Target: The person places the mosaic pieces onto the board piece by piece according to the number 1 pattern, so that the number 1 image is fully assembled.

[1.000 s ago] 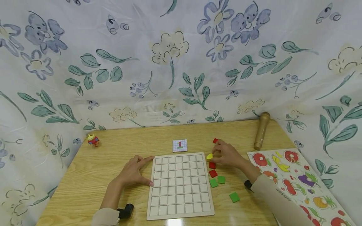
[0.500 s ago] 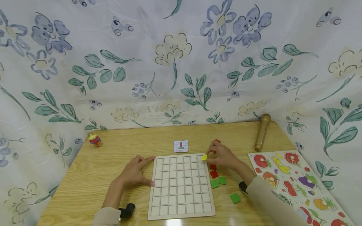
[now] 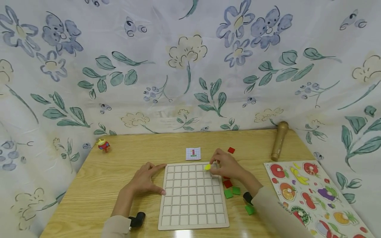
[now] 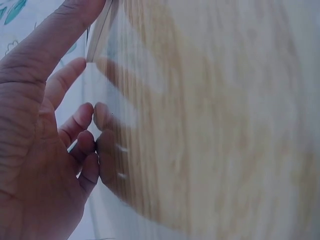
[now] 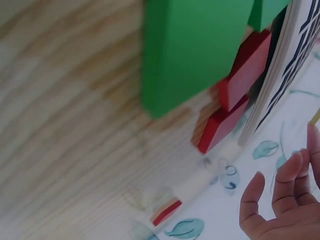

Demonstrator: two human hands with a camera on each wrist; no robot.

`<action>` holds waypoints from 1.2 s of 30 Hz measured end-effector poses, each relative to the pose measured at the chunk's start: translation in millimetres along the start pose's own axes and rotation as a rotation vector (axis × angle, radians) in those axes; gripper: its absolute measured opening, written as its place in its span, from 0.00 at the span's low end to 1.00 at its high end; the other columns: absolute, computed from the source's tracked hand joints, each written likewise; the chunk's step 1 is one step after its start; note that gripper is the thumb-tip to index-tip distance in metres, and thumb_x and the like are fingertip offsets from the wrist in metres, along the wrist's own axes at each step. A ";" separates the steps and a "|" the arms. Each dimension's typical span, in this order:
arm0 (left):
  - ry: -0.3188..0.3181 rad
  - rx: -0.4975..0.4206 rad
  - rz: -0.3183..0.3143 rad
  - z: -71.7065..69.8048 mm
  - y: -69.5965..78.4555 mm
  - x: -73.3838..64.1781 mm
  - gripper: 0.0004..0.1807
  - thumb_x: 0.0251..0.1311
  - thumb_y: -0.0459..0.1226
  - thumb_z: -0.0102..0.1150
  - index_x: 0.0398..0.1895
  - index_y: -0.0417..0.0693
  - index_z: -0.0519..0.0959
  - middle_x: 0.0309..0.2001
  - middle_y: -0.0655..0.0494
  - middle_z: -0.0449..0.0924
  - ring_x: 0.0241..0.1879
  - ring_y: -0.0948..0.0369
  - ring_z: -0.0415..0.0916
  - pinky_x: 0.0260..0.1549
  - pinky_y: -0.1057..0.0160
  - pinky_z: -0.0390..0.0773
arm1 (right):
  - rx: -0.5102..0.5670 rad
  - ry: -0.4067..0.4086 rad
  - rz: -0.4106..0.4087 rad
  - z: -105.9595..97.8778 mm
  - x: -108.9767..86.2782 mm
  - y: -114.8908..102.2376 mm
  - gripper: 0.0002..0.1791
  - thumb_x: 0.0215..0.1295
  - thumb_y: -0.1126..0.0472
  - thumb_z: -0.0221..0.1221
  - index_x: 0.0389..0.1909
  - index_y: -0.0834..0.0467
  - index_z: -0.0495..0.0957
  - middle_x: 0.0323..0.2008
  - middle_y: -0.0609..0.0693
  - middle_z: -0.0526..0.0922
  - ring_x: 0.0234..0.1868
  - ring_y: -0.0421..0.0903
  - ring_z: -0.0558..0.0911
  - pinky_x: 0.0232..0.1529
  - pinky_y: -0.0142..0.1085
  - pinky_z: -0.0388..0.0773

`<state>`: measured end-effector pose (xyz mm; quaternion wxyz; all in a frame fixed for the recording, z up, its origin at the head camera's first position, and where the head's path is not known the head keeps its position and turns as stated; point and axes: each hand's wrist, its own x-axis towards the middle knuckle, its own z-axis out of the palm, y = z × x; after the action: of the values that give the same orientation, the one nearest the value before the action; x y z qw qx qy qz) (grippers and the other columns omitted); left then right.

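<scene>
A pale wooden grid board lies on the table. My left hand rests at its left edge, index fingertip at the far corner and thumb partway down; the left wrist view shows that hand low beside the board's edge. Over the board's far right squares, my right hand pinches a small yellow tile with a curved edge. Whether the tile touches the board, I cannot tell. Right of the board lie red tiles and green tiles, partly hidden by the right hand and arm.
Beyond the board lies a small card printed with a coloured grid pattern. A lone red tile sits right of it. A fruit puzzle board, a gold microphone-shaped object and a small toy figure stand farther out.
My right hand has carried the yellow tile leftward from beside the board to above its far right squares. The lone red tile behind is uncovered. My left hand stays at the board's edge.
</scene>
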<state>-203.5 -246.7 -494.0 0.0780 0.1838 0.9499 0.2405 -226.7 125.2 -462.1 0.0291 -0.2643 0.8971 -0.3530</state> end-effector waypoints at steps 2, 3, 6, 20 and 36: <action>-0.001 -0.001 0.001 0.3 -0.2 0.5 0.59 0.28 0.65 0.78 0.72 0.63 0.68 0.41 0.55 0.61 0.36 0.58 0.56 0.35 0.59 0.56 | -0.008 -0.005 0.007 2.9 1.3 -1.6 0.07 0.55 0.58 0.69 0.34 0.54 0.83 0.39 0.52 0.73 0.37 0.46 0.73 0.36 0.33 0.70; -0.001 -0.001 0.001 0.4 -0.4 0.7 0.59 0.28 0.66 0.78 0.72 0.63 0.68 0.42 0.55 0.62 0.36 0.58 0.56 0.35 0.59 0.56 | -0.011 -0.007 0.009 4.3 1.9 -2.4 0.07 0.55 0.58 0.68 0.34 0.54 0.83 0.39 0.51 0.73 0.37 0.46 0.73 0.36 0.33 0.71; -0.002 -0.003 -0.004 0.6 -0.5 1.2 0.60 0.27 0.66 0.78 0.72 0.63 0.68 0.43 0.55 0.63 0.37 0.58 0.56 0.36 0.59 0.56 | -0.022 -0.012 0.013 8.3 3.8 -4.1 0.07 0.55 0.58 0.69 0.34 0.53 0.83 0.39 0.51 0.73 0.37 0.46 0.73 0.37 0.33 0.71; -0.008 -0.005 -0.021 -0.8 0.5 2.0 0.60 0.26 0.65 0.78 0.71 0.62 0.68 0.43 0.55 0.64 0.37 0.58 0.58 0.37 0.58 0.57 | -0.113 -0.013 -0.069 19.7 15.5 -20.0 0.08 0.54 0.56 0.69 0.33 0.54 0.84 0.37 0.47 0.73 0.34 0.42 0.72 0.39 0.36 0.65; -0.006 0.004 -0.032 -1.6 1.1 2.0 0.60 0.25 0.66 0.78 0.71 0.62 0.69 0.40 0.56 0.63 0.36 0.59 0.57 0.37 0.59 0.58 | -0.125 -0.042 -0.137 34.0 27.4 -29.7 0.10 0.53 0.55 0.71 0.34 0.55 0.84 0.37 0.47 0.74 0.30 0.37 0.68 0.37 0.34 0.64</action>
<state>-205.5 -245.7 -492.2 0.0841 0.1696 0.9530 0.2366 -228.6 72.5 -464.6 0.0073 -0.3336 0.8965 -0.2916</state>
